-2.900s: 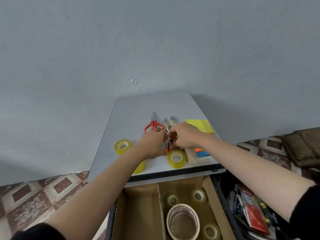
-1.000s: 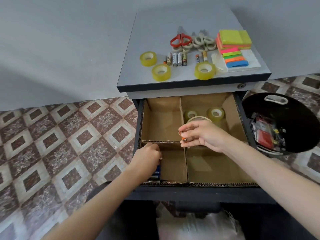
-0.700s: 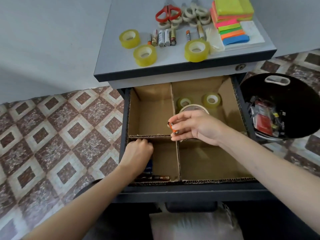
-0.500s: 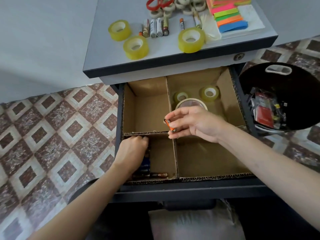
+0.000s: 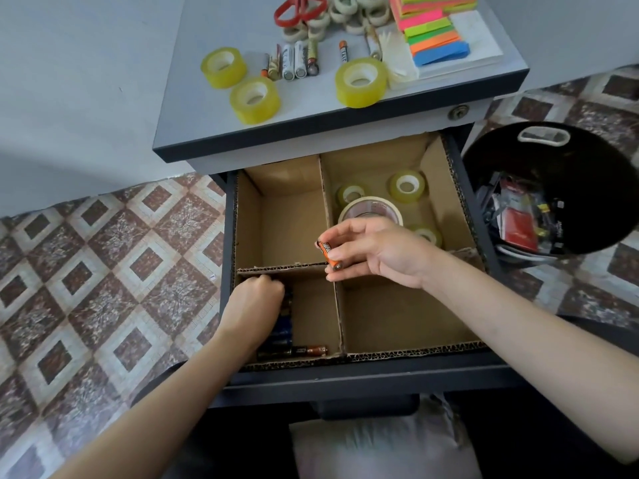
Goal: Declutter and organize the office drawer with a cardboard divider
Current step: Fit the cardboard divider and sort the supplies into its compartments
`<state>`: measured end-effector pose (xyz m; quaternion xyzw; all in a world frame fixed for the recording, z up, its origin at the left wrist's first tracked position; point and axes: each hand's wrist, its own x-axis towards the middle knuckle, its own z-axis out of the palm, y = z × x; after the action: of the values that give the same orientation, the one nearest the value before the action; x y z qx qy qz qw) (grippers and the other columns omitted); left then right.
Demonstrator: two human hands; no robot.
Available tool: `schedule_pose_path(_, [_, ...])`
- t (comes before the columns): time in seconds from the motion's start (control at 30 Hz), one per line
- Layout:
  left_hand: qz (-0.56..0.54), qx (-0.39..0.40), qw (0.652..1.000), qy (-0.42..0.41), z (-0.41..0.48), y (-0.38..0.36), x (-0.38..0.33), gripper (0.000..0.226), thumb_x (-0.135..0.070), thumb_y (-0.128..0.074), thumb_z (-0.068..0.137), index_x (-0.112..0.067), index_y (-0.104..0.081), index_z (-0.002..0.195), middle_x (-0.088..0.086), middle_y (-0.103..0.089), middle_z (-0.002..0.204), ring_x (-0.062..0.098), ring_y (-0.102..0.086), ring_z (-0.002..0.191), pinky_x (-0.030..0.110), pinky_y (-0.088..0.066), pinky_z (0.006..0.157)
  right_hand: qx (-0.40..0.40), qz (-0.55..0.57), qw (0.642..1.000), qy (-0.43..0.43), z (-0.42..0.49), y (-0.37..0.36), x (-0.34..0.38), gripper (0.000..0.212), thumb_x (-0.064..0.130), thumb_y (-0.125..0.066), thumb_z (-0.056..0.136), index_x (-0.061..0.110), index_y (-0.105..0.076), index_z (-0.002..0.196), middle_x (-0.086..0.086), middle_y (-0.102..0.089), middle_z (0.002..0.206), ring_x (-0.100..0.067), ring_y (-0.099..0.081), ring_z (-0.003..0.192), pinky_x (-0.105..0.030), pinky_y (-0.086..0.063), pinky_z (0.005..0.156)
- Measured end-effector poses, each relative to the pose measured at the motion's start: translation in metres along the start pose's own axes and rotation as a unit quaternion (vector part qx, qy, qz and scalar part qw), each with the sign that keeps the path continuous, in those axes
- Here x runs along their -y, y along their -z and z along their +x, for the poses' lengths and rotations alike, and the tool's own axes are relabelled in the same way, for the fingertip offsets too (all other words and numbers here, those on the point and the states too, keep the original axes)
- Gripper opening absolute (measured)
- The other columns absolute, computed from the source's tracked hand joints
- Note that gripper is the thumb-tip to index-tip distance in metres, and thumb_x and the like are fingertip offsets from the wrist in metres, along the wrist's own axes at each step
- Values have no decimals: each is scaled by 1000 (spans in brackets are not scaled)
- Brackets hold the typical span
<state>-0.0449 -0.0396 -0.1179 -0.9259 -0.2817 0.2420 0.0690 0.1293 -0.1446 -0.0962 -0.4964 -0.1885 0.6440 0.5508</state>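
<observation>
The drawer (image 5: pixel 345 378) stands open with a cardboard divider (image 5: pixel 337 312) that splits it into four compartments. My left hand (image 5: pixel 254 302) is down in the near-left compartment, its fingers curled on dark batteries. More batteries (image 5: pixel 307 350) lie along that compartment's floor. Above the middle of the divider, my right hand (image 5: pixel 380 254) pinches an orange battery (image 5: pixel 328 254). The far-right compartment holds a large tape roll (image 5: pixel 370 207) and small rolls (image 5: pixel 407 186). The other two compartments show bare cardboard.
On the cabinet top (image 5: pixel 311 108) lie several loose batteries (image 5: pixel 294 60), three yellow tape rolls (image 5: pixel 360 83), red scissors (image 5: pixel 300 8), small tape rings and coloured sticky notes (image 5: pixel 435 36). A black bin (image 5: pixel 587 160) with scraps stands right of the drawer.
Both hands came down from the cabinet top to the drawer with batteries. My left hand stays in the near-left compartment. My right hand hovers over the divider and the view has tilted down.
</observation>
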Motion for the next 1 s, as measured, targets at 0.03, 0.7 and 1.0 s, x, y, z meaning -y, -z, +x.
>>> schedule_pose_path(0.03, [9,7,1000,-2,0,1,0,27,0,-41,92,-6,-61,109,11,-63,111,28,-60,103,32,-47,81,-1,-2,1000,-1,0,0,0,20,-9,-60,82,2,-62,98,-13,-60,91,-24,-66,73,-33,-59,69])
schedule_pose_path(0.7, [32,71,996,-50,-22,2,-5,47,-1,-40,93,-5,-35,140,14,-43,135,27,-48,119,36,-45,89,-36,-28,999,-13,-5,-9,7,20,-12,-57,83,0,-63,98,-12,-60,88,-23,-67,69,-32,-60,67])
schedule_pose_path(1.0, [-319,-267,904,-101,-64,-27,31,48,-26,-43,93,-5,-46,136,6,-40,146,15,-35,134,18,-24,111,-17,-123,992,-14,-12,-23,9,38,-16,-60,79,4,-63,110,-15,-60,115,-28,-69,76,-29,-59,70])
